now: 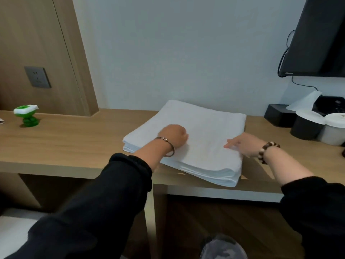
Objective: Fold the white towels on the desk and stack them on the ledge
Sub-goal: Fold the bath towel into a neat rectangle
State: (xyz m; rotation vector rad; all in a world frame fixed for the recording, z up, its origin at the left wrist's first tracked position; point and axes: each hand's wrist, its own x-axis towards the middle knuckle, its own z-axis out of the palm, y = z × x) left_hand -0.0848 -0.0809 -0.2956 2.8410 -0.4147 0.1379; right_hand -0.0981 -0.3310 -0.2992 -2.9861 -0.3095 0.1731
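One white towel (209,131) lies folded on the wooden desk (74,143), right of centre in the frame. Several layers show along its near edge. It lies flat and skewed to the desk. Its longer side runs from the middle left down toward the lower right, its near right corner reaches the desk's front edge, and its far corner points at the wall.

Two hands are on it. The left hand (173,136) is curled into a fist and rests knuckles-down on the towel's left half. Its fingers are tucked under, out of sight. One metal bangle (167,147) circles that wrist. The right hand (240,143) lies on the towel's right side with its fingers (230,144) straight, together and pointing left, gripping nothing. One bead bracelet (267,151) sits on that wrist. Both arms wear black sleeves.

On the desk at the far left stands one green and white toy (27,114). At the right edge are two round tubs, one black (304,128) and one white (334,129), beside one black tissue box (278,114). One dark screen (321,38) hangs in the upper right, and one grey wall socket (37,77) is on the wood panel at upper left.
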